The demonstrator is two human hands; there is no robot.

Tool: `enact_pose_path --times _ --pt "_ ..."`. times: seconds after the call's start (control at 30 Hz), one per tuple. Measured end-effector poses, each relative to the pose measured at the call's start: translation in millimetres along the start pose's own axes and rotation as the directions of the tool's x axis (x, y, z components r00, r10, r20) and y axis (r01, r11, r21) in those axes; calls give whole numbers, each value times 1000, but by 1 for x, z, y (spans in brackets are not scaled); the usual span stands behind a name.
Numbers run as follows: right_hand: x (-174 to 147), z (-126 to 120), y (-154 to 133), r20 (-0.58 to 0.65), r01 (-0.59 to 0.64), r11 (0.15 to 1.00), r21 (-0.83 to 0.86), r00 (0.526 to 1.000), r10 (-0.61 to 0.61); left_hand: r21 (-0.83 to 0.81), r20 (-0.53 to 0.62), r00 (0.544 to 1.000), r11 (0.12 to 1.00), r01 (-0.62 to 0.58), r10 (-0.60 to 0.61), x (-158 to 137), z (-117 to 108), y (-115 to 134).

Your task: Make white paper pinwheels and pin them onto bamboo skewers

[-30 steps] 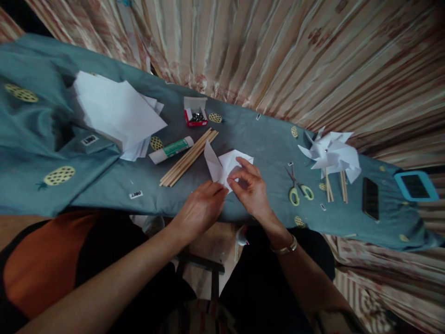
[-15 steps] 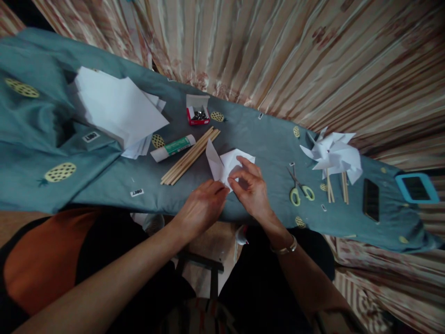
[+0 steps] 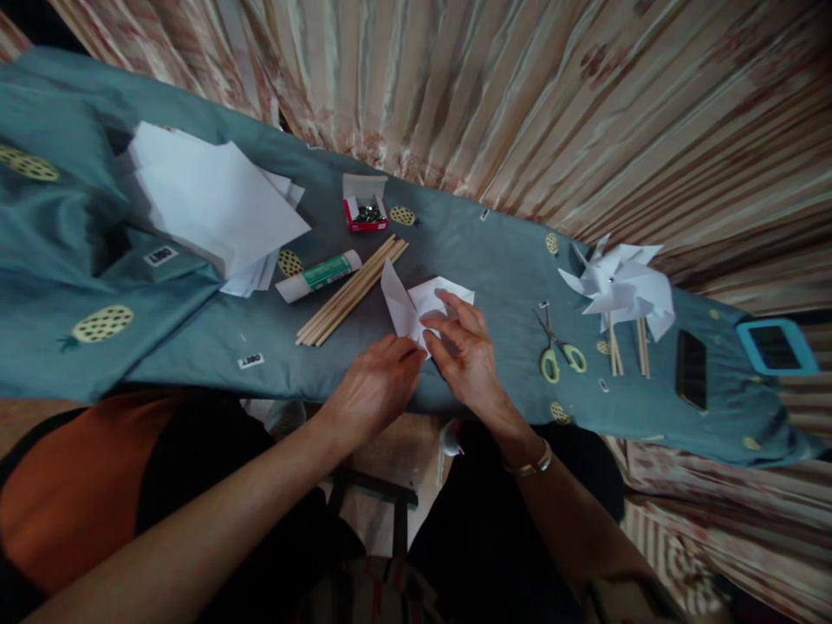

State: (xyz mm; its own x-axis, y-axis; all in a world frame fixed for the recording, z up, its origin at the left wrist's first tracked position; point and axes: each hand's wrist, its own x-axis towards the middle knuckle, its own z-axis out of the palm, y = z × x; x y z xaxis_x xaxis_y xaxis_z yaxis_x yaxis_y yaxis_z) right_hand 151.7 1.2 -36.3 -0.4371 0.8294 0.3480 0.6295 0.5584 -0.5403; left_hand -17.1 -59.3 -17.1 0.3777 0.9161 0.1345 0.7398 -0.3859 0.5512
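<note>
A folded white paper piece [image 3: 398, 299], with blades like a pinwheel's, rests near the table's front edge. My left hand [image 3: 383, 377] pinches its near end, fingers closed. Over its right side lies my right hand [image 3: 468, 351], its fingers apart and bent, with the fingertips at the paper. Thumb and finger have a small gap between them, and nothing shows in it. Just left of the paper is a bundle of wooden sticks [image 3: 351, 293]. Part of the paper is hidden under my hands.
Left of the sticks lies a glue stick [image 3: 321, 276], with a stack of white paper [image 3: 214, 199] beyond. A red box of metal pins [image 3: 365, 212] stands behind. To the right are scissors [image 3: 552, 347], white paper pinwheels [image 3: 627, 282] on sticks, a phone [image 3: 691, 368] and a blue-framed device [image 3: 776, 347].
My right thumb and finger have parted slightly over the paper. My left hand keeps its pinch in the same place. The whole view has shifted a little.
</note>
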Motion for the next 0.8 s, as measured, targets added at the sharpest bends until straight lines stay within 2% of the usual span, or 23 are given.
enact_pose_path --times 0.5,0.8 --pt "-1 2 0 22 12 999 -45 1000 -11 -5 -9 1000 1000 9 -9 -1 2 0" --pt "-13 1 0 139 108 982 -154 987 -87 -12 32 999 1000 22 -22 0 1 -1"
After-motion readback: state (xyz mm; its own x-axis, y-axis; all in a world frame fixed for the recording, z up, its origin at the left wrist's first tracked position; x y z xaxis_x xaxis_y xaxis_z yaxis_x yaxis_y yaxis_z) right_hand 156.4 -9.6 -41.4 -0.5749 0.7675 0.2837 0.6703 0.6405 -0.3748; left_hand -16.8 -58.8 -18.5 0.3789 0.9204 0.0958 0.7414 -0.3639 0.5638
